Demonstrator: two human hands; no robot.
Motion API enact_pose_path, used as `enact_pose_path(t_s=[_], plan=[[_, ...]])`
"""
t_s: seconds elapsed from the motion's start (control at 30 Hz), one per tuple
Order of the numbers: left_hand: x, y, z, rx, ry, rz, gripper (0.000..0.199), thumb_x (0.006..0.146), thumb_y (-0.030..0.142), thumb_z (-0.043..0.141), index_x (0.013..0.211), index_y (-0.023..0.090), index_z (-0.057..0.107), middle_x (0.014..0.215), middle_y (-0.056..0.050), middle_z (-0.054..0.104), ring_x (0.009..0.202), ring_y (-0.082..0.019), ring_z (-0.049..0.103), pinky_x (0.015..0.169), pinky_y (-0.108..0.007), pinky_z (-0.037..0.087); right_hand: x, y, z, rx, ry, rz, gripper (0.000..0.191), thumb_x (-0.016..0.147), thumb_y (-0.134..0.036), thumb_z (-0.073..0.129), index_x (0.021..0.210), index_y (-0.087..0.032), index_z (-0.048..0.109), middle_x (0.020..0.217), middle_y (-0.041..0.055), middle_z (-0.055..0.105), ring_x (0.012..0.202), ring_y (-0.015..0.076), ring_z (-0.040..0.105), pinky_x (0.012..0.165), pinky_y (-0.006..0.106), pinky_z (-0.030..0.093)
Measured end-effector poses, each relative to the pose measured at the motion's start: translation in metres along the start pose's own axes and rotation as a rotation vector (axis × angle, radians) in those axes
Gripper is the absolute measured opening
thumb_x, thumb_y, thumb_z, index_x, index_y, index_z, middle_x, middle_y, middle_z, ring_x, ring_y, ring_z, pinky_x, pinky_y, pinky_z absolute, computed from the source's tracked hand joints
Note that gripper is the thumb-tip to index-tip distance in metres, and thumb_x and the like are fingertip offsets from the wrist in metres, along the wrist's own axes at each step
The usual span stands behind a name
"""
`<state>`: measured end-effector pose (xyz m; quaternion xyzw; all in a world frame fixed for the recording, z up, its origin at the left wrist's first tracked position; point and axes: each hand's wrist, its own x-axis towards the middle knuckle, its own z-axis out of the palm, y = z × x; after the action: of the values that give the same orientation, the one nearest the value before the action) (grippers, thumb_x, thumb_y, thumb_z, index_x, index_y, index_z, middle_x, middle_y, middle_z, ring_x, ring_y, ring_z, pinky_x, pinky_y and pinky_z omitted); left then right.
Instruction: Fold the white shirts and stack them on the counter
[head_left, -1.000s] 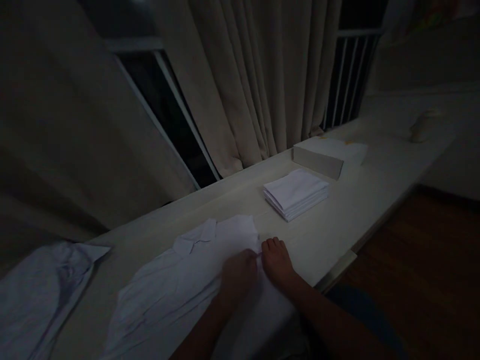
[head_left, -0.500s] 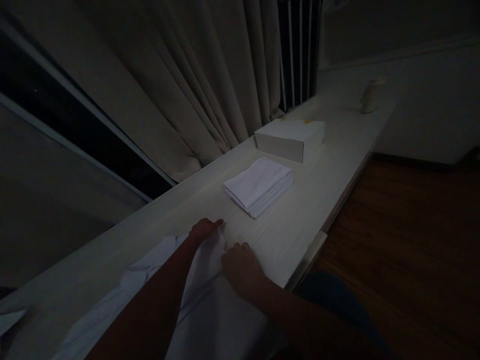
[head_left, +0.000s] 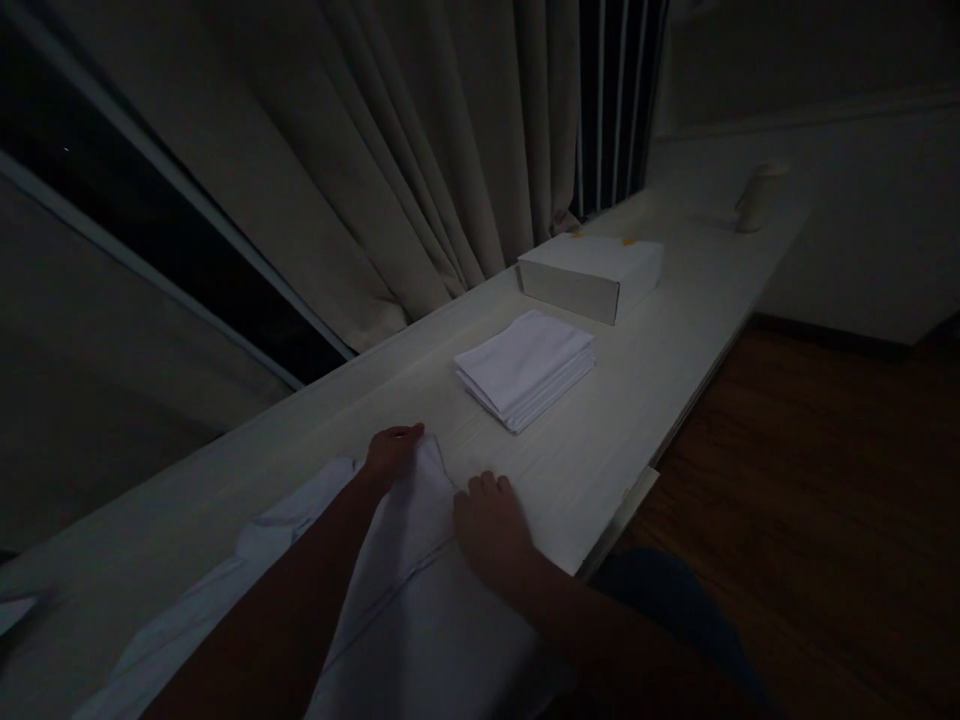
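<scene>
A white cloth (head_left: 420,600) lies spread over the near part of the counter, with a seam or fold line running across it. My left hand (head_left: 391,455) is closed on its far left corner and lifts that edge a little. At the far right corner, the fingers of my right hand (head_left: 491,525) are curled round the cloth's edge. Just beyond both hands rests a neat stack of folded white cloths (head_left: 525,365). Beside my left forearm, more white cloth (head_left: 202,610) lies crumpled, partly hidden by the arm.
A white box (head_left: 589,275) with orange marks stands behind the stack. Farther along the counter (head_left: 705,270) is a pale cup (head_left: 759,198). Curtains (head_left: 420,150) line the left side. The counter's front edge drops to a wooden floor (head_left: 825,480) on the right.
My left hand has shifted slightly left with its corner, so the cloth's far edge is stretched wider between my hands. The view has turned a little.
</scene>
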<state>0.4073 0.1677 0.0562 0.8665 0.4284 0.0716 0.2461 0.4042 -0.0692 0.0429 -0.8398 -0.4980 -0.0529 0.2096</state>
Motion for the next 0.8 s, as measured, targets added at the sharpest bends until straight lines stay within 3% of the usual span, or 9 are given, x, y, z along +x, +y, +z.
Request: enact_pose_path(t_s=[0.1,0.17,0.27,0.37,0.43,0.5,0.63,0.7,0.8], plan=[[-0.023,-0.015,-0.026,-0.059,0.087,0.024,0.042,0.087,0.051,0.049,0.107,0.016,0.063,0.1,-0.005,0.069,0.09,-0.017,0.064,0.08,-0.029,0.05,-0.001,-0.002,-0.002,0.062,0.028,-0.156,0.022,0.092,-0.016,0.046,0.107,-0.013,0.061,0.11,0.0154,0.062,0.108,0.0263,0.052,0.097,0.045,0.039],[-0.052,-0.044,-0.053,-0.056,0.156,0.016,0.04,0.083,0.051,0.052,0.105,0.019,0.064,0.102,-0.004,0.07,0.093,-0.018,0.064,0.084,-0.03,0.049,-0.005,-0.003,0.003,0.093,0.046,-0.246,0.035,0.094,-0.021,0.044,0.127,-0.015,0.053,0.132,0.014,0.054,0.124,0.0261,0.045,0.107,0.045,0.031],[-0.119,-0.117,-0.099,-0.016,0.274,-0.062,0.041,0.075,0.054,0.058,0.096,0.021,0.067,0.099,-0.005,0.071,0.092,-0.021,0.065,0.087,-0.035,0.049,-0.014,-0.004,0.014,0.092,0.007,-0.251,0.046,0.097,-0.039,0.043,0.138,-0.02,0.045,0.147,0.0112,0.042,0.137,0.0303,0.033,0.113,0.053,0.021],[-0.201,-0.206,-0.14,-0.091,0.428,-0.266,0.046,0.072,0.056,0.058,0.099,0.02,0.065,0.096,-0.006,0.072,0.087,-0.023,0.067,0.08,-0.036,0.053,-0.018,-0.008,0.023,0.066,-0.024,-0.232,0.049,0.097,-0.047,0.04,0.133,-0.018,0.053,0.144,0.0134,0.045,0.139,0.0343,0.03,0.113,0.059,0.014],[-0.25,-0.256,-0.158,-0.142,0.505,-0.407,0.052,0.074,0.057,0.051,0.103,0.015,0.062,0.097,-0.01,0.071,0.085,-0.024,0.068,0.072,-0.035,0.055,-0.017,-0.014,0.024,0.071,0.038,-0.263,0.05,0.098,-0.045,0.036,0.136,-0.016,0.05,0.147,0.013,0.042,0.142,0.0319,0.023,0.116,0.058,0.011],[-0.286,-0.289,-0.167,-0.118,0.519,-0.498,0.053,0.075,0.055,0.046,0.102,0.012,0.061,0.096,-0.013,0.071,0.083,-0.025,0.069,0.069,-0.036,0.055,-0.016,-0.021,0.026,0.084,0.099,-0.311,0.053,0.099,-0.044,0.035,0.141,-0.014,0.044,0.15,0.0125,0.036,0.144,0.0289,0.018,0.118,0.054,0.01],[-0.306,-0.309,-0.163,-0.037,0.443,-0.512,0.043,0.077,0.051,0.049,0.093,0.016,0.066,0.096,-0.012,0.072,0.092,-0.027,0.067,0.079,-0.037,0.052,-0.022,-0.03,0.041,0.059,0.097,-0.376,0.057,0.098,-0.043,0.035,0.144,-0.009,0.039,0.151,0.0157,0.034,0.144,0.0289,0.018,0.118,0.05,0.015],[-0.297,-0.308,-0.156,-0.017,0.378,-0.485,0.038,0.08,0.049,0.05,0.091,0.018,0.068,0.099,-0.01,0.072,0.098,-0.026,0.065,0.086,-0.035,0.049,-0.026,-0.031,0.054,0.037,0.065,-0.375,0.059,0.098,-0.046,0.035,0.143,-0.008,0.04,0.149,0.0181,0.036,0.142,0.031,0.024,0.116,0.05,0.02],[-0.276,-0.308,-0.146,0.005,0.267,-0.477,0.036,0.085,0.048,0.055,0.094,0.015,0.068,0.096,-0.008,0.07,0.09,-0.023,0.065,0.082,-0.034,0.05,-0.029,-0.03,0.07,0.02,0.035,-0.361,0.063,0.096,-0.052,0.036,0.143,-0.011,0.042,0.147,0.0176,0.04,0.139,0.0334,0.03,0.113,0.053,0.024]])
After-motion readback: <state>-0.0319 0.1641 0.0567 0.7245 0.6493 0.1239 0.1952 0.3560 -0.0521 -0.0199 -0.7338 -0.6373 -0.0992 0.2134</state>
